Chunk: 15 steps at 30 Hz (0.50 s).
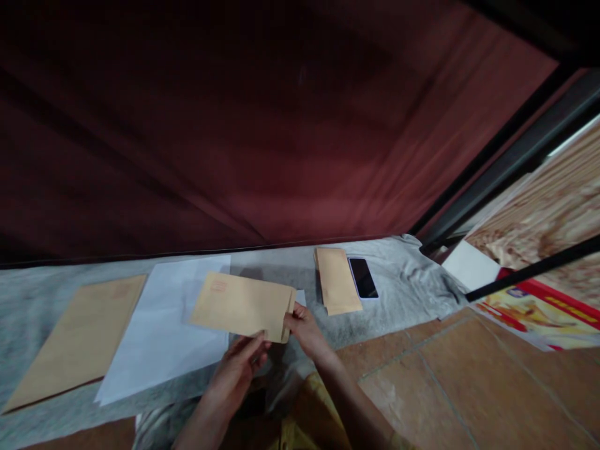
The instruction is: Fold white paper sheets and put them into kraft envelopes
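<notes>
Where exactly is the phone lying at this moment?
In the head view, the phone lies right of centre on the grey cloth, immediately right of the small stacked brown envelopes.

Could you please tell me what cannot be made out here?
Head view: red print on the held brown envelope, too small to read.
Head view: the envelope's inside, hidden by its paper.
Head view: white piece behind it, partly covered by envelope and right grip.
Head view: red-and-yellow panel, cut off by the right edge.

Left hand (238, 367) low with thumb uppermost, right hand (304, 326) pinching, forearms (349, 384) angled inward
</notes>
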Available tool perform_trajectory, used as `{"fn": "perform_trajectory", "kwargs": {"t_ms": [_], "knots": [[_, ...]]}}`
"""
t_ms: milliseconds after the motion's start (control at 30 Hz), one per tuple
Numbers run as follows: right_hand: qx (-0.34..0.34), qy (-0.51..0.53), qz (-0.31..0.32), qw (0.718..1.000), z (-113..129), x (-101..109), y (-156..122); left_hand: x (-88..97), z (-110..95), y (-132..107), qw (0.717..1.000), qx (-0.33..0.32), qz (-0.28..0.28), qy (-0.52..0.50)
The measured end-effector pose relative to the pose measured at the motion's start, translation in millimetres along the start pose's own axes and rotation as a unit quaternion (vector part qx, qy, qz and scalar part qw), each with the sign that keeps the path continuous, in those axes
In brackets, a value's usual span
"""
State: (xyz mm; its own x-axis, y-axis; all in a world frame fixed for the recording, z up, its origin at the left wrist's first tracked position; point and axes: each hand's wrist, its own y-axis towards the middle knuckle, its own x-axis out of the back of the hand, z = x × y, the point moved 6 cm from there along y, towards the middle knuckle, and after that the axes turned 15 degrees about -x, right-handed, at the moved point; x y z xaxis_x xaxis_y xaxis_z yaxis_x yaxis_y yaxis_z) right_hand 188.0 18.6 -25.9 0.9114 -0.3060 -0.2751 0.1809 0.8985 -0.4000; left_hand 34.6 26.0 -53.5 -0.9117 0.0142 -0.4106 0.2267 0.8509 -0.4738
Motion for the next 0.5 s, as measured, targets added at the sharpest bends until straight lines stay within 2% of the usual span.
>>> {"fn": "perform_trajectory", "kwargs": {"t_ms": [67,100,133,167,200,267,333,367,400,433,500], "knots": [[0.011,-0.013,-0.005,1.0,6.6,-1.8,-1.6,5.4,4.0,-8.9,0.993,-0.032,0.07,0.094],[0.009,-0.017,-0.005,1.0,8.2,-2.2,-2.5,7.0,1.4,-13.4,0.979,-0.073,0.111,0.157],[0.006,-0.019,-0.001,1.0,9.0,-2.4,-3.7,7.4,-5.8,-17.7,0.953,-0.137,0.147,0.228],[0.004,-0.019,0.005,1.0,9.1,-2.4,-5.3,6.2,-17.1,-22.5,0.911,-0.22,0.175,0.302],[0.002,-0.02,0.016,1.0,8.6,-2.6,-7.2,3.4,-31.2,-28.2,0.852,-0.313,0.191,0.373],[-0.004,-0.022,0.047,0.999,5.1,-2.9,-11.4,-5.0,-58.4,-40.7,0.699,-0.482,0.198,0.489],[-0.022,-0.023,0.077,0.997,-1.6,-2.7,-15.2,-11.6,-75.4,-46.2,0.558,-0.57,0.184,0.574],[-0.032,-0.025,0.091,0.995,-5.5,-2.5,-16.7,-13.4,-79.3,-45.3,0.503,-0.585,0.181,0.61],[-0.042,-0.028,0.104,0.993,-9.5,-2.3,-17.7,-13.9,-80.8,-42.5,0.461,-0.586,0.183,0.641],[-0.049,-0.033,0.117,0.991,-13.3,-2.3,-18.4,-13.2,-80.0,-38.8,0.432,-0.578,0.189,0.667],[-0.062,-0.043,0.142,0.987,-20.0,-3.1,-18.9,-8.2,-74.9,-31.5,0.404,-0.551,0.206,0.701]]}}
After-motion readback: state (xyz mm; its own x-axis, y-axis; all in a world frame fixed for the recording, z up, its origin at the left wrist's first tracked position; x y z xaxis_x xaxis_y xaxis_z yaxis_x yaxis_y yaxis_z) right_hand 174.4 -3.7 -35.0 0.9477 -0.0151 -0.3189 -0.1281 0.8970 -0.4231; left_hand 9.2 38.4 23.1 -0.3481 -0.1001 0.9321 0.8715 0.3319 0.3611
